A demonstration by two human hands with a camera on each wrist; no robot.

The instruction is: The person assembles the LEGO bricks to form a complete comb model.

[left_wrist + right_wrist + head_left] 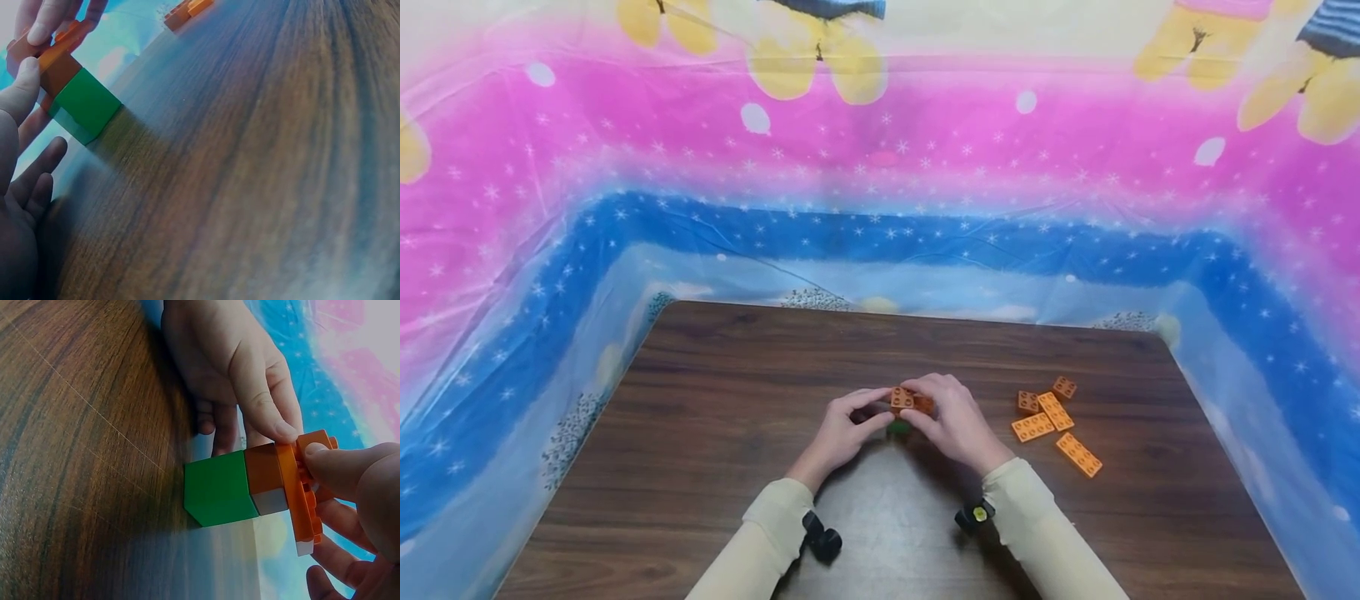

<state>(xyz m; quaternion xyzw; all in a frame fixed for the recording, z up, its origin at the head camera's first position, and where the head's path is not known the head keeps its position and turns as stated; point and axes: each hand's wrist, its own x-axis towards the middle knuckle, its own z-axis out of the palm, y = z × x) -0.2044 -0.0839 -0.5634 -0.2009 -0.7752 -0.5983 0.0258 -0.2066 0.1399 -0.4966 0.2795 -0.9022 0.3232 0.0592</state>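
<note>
A small stack of toy building bricks stands on the table between both hands. At its base is a green block, with a brown-orange brick above it. Across that lies a flat orange studded plate, topped by a square brown-orange brick. My left hand holds the stack from the left, its thumb tip at the end of the plate. From the right, my right hand pinches the top brick, thumb against its side. Some fingers behind the stack are hidden.
To the right of the hands lie loose bricks: flat orange plates and two square brown-orange bricks. The wooden table ends at a patterned cloth hanging around its back and sides.
</note>
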